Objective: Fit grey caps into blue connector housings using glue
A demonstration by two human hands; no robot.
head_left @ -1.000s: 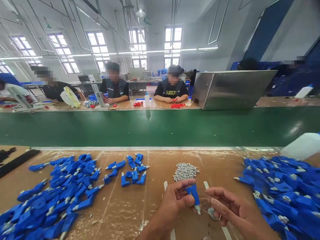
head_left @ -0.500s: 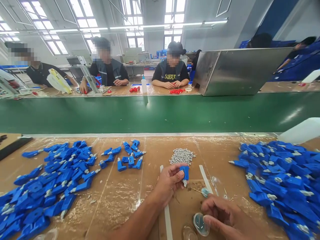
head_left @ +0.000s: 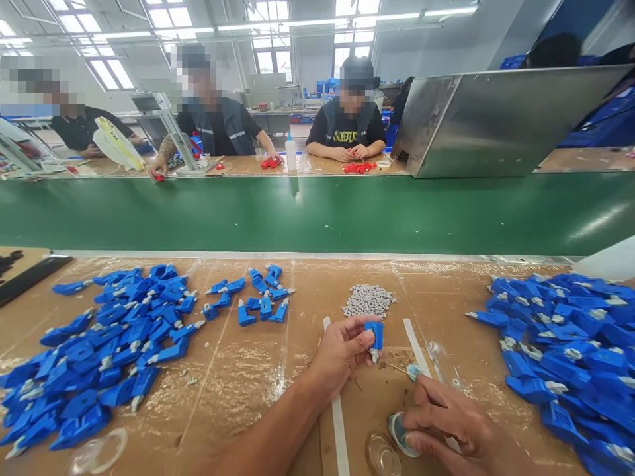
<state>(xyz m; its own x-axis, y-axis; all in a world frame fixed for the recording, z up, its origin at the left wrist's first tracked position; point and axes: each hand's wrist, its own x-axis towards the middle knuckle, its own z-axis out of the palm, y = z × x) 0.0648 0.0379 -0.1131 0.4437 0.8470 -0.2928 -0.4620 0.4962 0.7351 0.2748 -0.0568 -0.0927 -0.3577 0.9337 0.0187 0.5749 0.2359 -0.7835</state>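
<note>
Left hand pinched a blue plastic part above the cardboard-covered bench; right hand held a small round dish and a thin stick.

The left hand (head_left: 344,349) gripped the blue plastic part (head_left: 378,336) narrowly between thumb and fingers, its pale tip pointing down, just in front of a heap of small grey pieces (head_left: 368,301). The right hand (head_left: 459,418) had its thumb and fingers closed on the rim of the round dish (head_left: 399,430); the thin stick (head_left: 397,367), wrapped in pale blue at one end, met its index finger and pointed toward that tip, though contact was unclear. A clear plastic cup (head_left: 383,456) stood beside the dish. Similar blue parts lay piled at left (head_left: 119,344) and right (head_left: 570,363).
</note>
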